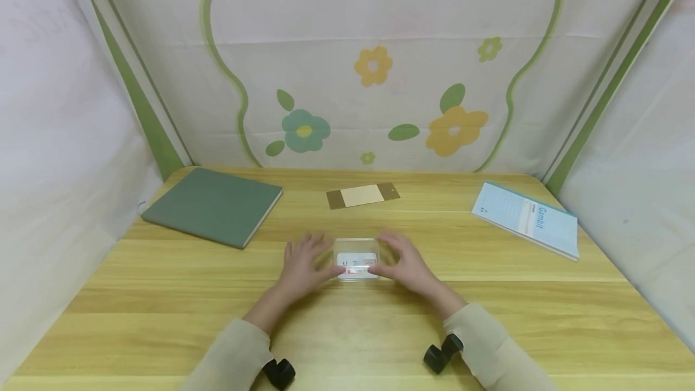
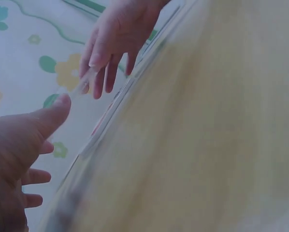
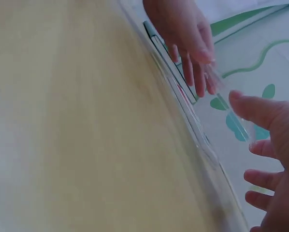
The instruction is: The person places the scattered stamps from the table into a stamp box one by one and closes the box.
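Note:
A clear plastic lid is held level between both hands, raised a little above the table in the wrist views. My left hand pinches its left side between thumb and fingers, and my right hand pinches the right side. Beneath the lid, a flat clear case lies on the table. Through the plastic I see a white card with dark and red print; how many cards lie there I cannot tell.
A green hardcover book lies at the back left of the wooden table. Behind the hands is a brown and cream card strip. A light blue notebook lies at the right. A flower-patterned curtain closes off the back.

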